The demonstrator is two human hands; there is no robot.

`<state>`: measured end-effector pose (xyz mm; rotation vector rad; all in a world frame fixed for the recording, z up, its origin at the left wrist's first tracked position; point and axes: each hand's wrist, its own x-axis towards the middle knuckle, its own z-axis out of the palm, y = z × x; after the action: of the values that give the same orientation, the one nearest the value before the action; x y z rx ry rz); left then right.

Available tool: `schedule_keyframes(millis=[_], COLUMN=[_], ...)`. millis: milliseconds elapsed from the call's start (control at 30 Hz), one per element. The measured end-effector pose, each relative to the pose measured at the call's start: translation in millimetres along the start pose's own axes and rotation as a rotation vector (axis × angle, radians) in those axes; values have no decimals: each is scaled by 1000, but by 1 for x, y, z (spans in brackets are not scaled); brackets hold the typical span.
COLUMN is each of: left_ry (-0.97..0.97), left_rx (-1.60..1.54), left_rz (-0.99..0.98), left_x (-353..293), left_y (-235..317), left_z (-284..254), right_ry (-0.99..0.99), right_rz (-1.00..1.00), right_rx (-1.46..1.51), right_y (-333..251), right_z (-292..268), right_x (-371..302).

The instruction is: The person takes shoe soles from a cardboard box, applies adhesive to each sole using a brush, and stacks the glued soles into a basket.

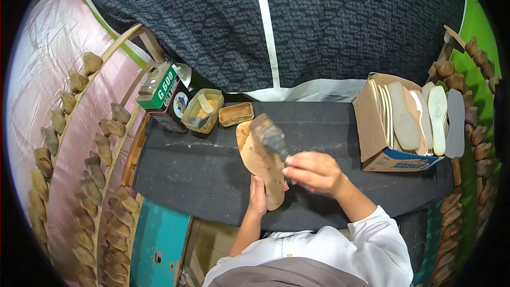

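Note:
My left hand point(258, 197) grips the heel end of a tan insole point(258, 160), its thumb along one edge and the other fingers mostly hidden beneath. The insole tilts over the dark work table, its wide toe end pointing away from me. In my right hand point(314, 171) a glue-crusted brush point(270, 135) is held by its handle, fingers closed around it. The wide bristle end lies over the toe part of the insole; whether it touches is hard to tell. A small brown rectangular tray point(236, 114) stands just past the toe end.
Left of the tray are a plastic tub point(204, 109) with a scraper-like piece inside and a green and black metal can point(164, 97). An open cardboard box point(374, 127) full of insoles stands at the right. Racks of wooden shoe lasts point(95, 170) flank the black-covered table point(186, 170).

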<state>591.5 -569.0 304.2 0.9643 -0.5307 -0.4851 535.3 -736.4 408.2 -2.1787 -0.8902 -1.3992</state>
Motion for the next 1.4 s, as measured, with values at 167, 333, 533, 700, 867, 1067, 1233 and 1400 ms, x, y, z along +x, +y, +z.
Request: schedule_keyframes(millis=[167, 333, 533, 700, 867, 1067, 1233, 1400], left_ry=[29, -1, 268, 30, 294, 152, -22, 73], left_rx=[40, 2, 160, 103, 179, 65, 73, -19], left_rz=[62, 28, 95, 72, 144, 71, 32, -20], left_x=[-2, -4, -2, -1, 0, -3, 0, -1], left_y=[-4, 12, -3, 9, 8, 7, 8, -2], left_z=[-4, 6, 1, 8, 11, 9, -5, -5], right_ry=[-176, -21, -149, -3, -40, -142, 27, -170], right_rz=[-194, 6, -166, 3, -23, -164, 37, -132], right_rx=[205, 69, 209, 115, 170, 270, 33, 286], right_y=[-13, 5, -2, 5, -1, -10, 8, -13], right_z=[6, 3, -1, -3, -4, -1, -4, -2], right_x=[2, -1, 7, -1, 4, 5, 4, 5])
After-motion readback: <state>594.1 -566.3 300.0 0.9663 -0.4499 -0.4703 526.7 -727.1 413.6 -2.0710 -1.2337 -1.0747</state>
